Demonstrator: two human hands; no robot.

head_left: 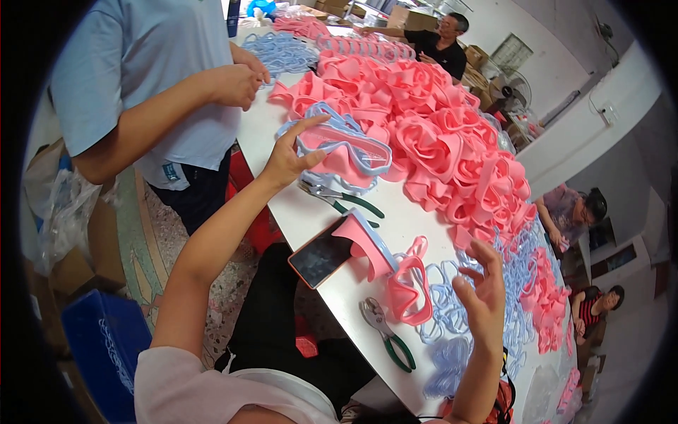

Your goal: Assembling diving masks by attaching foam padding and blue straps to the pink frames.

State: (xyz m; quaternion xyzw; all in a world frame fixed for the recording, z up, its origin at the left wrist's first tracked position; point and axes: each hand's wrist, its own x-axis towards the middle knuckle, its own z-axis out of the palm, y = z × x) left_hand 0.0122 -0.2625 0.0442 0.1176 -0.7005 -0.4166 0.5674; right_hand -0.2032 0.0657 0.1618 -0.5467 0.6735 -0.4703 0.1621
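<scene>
Goggles (346, 150) sit between your left hand's (286, 159) spread thumb and fingers; I cannot tell whether they grip. Your right hand (484, 304) hangs loosely open, empty, beside blue loops (441, 300). Pliers (342, 198) lie nearer you than your left hand, perhaps for quick reach, on the white table (300, 215); beyond, a fan (520, 88) stands.

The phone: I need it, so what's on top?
A pink-and-blue diving mask overlaps the right end of the phone; that part is hidden, so contact can't be told.
</scene>
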